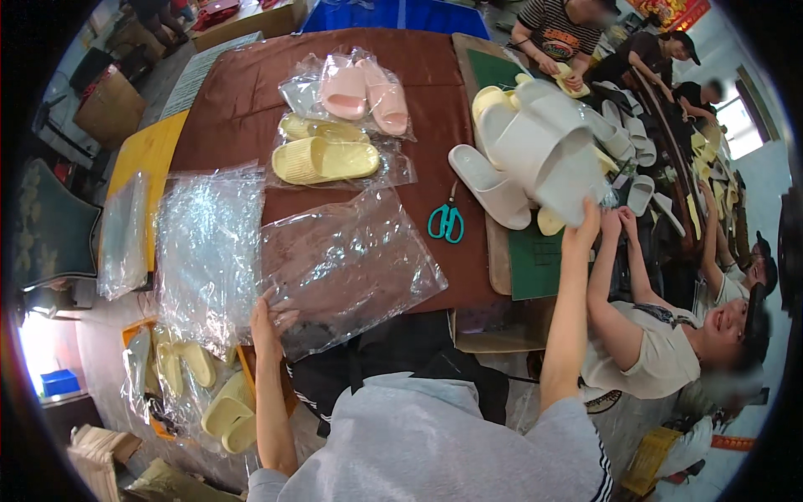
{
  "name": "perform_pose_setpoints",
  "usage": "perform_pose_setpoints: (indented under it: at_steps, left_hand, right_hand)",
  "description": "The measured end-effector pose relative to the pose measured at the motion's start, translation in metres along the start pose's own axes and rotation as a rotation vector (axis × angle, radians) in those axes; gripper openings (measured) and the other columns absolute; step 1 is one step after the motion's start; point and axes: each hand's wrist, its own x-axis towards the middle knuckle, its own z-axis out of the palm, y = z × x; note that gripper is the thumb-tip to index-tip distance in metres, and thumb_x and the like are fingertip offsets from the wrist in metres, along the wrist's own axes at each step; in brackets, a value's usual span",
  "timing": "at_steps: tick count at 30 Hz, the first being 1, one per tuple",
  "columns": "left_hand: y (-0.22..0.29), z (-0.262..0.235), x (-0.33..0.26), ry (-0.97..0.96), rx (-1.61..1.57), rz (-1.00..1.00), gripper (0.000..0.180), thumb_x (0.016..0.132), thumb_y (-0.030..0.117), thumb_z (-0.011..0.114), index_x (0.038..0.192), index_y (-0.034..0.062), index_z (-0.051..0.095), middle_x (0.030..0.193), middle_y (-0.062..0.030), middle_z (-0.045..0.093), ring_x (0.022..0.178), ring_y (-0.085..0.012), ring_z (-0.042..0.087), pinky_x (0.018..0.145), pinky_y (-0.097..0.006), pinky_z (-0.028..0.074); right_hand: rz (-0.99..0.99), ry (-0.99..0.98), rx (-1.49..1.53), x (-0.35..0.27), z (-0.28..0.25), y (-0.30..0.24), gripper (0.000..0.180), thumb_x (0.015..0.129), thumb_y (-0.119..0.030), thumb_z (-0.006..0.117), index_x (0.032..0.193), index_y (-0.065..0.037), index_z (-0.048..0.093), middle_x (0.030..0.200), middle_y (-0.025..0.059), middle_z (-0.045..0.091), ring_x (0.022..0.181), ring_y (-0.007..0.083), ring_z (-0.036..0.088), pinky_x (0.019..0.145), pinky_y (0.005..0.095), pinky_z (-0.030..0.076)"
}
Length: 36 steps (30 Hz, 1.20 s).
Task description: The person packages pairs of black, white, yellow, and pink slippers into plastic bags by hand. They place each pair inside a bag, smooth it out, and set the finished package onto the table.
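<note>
The fingers (pixel 264 303) of the left hand (pixel 269 326) are spreading slightly at the near edge of a transparent plastic bag (pixel 360 259); whether they are pinching the film or merely touching it cannot be told. The fingers of the right hand (pixel 583 222) are closing firmly on the near end of a pale grey, smooth, open-toed slipper (pixel 539 151), which they are holding up over the right side of the work surface. A brown cloth (pixel 435 109) is covering the table. A stack of clear plastic bags (pixel 209 243) is lying just left of the single bag. Beyond, a pink slipper pair (pixel 345 88) and a ribbed yellow slipper pair (pixel 326 159) are resting on clear film. Teal-handled scissors (pixel 446 224) are lying between the single bag and the grey slippers.
</note>
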Motion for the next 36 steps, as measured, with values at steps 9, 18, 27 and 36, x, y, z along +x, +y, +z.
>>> perform_pose_setpoints:
  at_steps: [9,18,27,36]
  left_hand:
    - [0.0,0.027,-0.026,-0.019,-0.161,0.02,0.055,0.105,0.045,0.034,0.149,0.0107,0.035,0.124,-0.0187,0.063,0.093,-0.0262,0.069,0.084,-0.037,0.056]
    - [0.002,0.03,-0.034,-0.159,-0.11,0.064,0.047,0.104,0.031,0.047,0.141,0.0021,0.046,0.132,-0.0164,0.057,0.099,-0.0273,0.068,0.086,-0.038,0.057]
    - [0.026,0.016,-0.024,-0.123,-0.007,0.151,0.056,0.096,0.017,0.06,0.146,0.0042,0.038,0.116,-0.0163,0.065,0.099,-0.0216,0.067,0.083,-0.032,0.055]
    - [0.062,-0.01,-0.029,-0.127,-0.174,0.253,0.037,0.105,0.029,0.043,0.109,-0.0023,0.062,0.091,-0.0155,0.071,0.083,-0.0214,0.071,0.072,-0.03,0.056]
  right_hand:
    - [0.038,-0.146,-0.419,0.04,0.077,0.044,0.077,0.094,-0.024,0.062,0.153,-0.004,0.018,0.156,0.0149,0.025,0.142,0.0273,0.029,0.115,0.0439,0.024]
    - [0.219,-0.748,-0.581,-0.164,0.13,0.121,0.053,0.098,-0.024,0.059,0.144,-0.003,0.043,0.131,0.0161,0.057,0.119,0.0227,0.057,0.102,0.032,0.042]
    - [0.33,-1.254,-0.515,-0.149,0.214,0.126,0.051,0.09,-0.005,0.061,0.141,-0.012,0.052,0.1,0.0001,0.064,0.068,0.0045,0.047,0.06,0.0186,0.039]
    - [-0.213,-1.201,-0.563,-0.177,0.305,0.058,0.026,0.094,-0.007,0.06,0.118,-0.003,0.067,0.107,0.0013,0.068,0.089,0.0078,0.058,0.08,0.0216,0.046]
